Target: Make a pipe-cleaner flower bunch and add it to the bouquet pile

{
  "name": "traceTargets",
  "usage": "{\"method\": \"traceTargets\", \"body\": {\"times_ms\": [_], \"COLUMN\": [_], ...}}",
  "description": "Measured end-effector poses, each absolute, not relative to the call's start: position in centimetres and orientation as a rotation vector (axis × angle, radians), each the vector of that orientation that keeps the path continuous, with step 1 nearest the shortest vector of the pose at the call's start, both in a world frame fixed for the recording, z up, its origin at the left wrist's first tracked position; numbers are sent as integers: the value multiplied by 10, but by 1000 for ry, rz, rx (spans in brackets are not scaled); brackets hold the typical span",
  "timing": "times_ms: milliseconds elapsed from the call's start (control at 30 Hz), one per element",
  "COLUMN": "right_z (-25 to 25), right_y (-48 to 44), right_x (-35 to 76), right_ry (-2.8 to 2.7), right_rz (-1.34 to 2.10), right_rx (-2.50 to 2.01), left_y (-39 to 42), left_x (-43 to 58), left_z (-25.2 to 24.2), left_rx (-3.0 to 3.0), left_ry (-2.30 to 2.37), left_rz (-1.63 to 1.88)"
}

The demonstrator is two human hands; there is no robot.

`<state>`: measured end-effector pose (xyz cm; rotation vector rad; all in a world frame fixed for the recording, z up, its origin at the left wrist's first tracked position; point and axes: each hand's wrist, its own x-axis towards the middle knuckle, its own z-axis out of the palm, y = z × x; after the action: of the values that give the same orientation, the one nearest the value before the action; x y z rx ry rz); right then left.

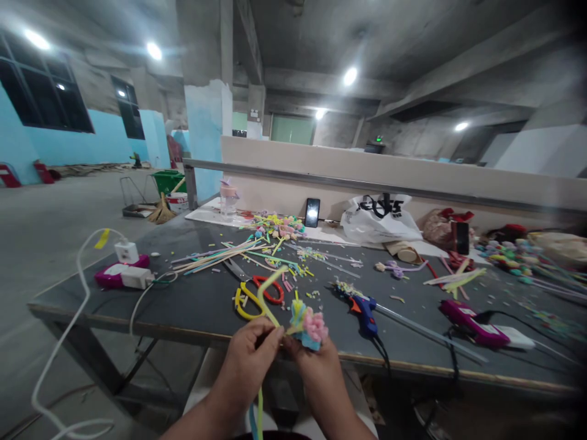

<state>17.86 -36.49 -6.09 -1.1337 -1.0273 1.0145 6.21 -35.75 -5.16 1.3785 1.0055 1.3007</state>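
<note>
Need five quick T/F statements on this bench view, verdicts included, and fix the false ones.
1. The left hand pinches a yellow strip. True.
2. Both handles of the scissors are red. False: one is red, the other yellow.
3. The glue gun lies to the right of the scissors. True.
4. The phone beside the white bag lies flat. False: it stands propped upright.
5. The flower at the right hand is all green. False: it shows pink and blue.
</note>
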Motion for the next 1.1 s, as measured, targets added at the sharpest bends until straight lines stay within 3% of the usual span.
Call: {"method": "traceTargets", "body": {"times_ms": [200, 367, 600, 833, 933, 1100], "right_z": [-59, -34, 21, 6, -11, -32], "right_y": [-369, -371, -373, -358, -356, -363], "right_x": [186, 204, 207, 205, 201, 179], "right_ry": [-1317, -2025, -2572, -1838, -1565, -1107], "right_rz": [723, 311, 513, 1112, 1187, 1300], "right_rx": [-1138, -835, -595, -726, -760, -671], "left_y": [-359, -363, -374, -370, -365, -354], "left_x": [65, 57, 45, 42, 43, 46], "left_z": [-45, -44, -46, -18, -13, -15], "left_rx": [1067, 804, 721, 778, 866, 1378], "left_ry": [941, 738, 565, 544, 634, 948], "left_rz": [1075, 793, 526, 676, 752, 1305]}}
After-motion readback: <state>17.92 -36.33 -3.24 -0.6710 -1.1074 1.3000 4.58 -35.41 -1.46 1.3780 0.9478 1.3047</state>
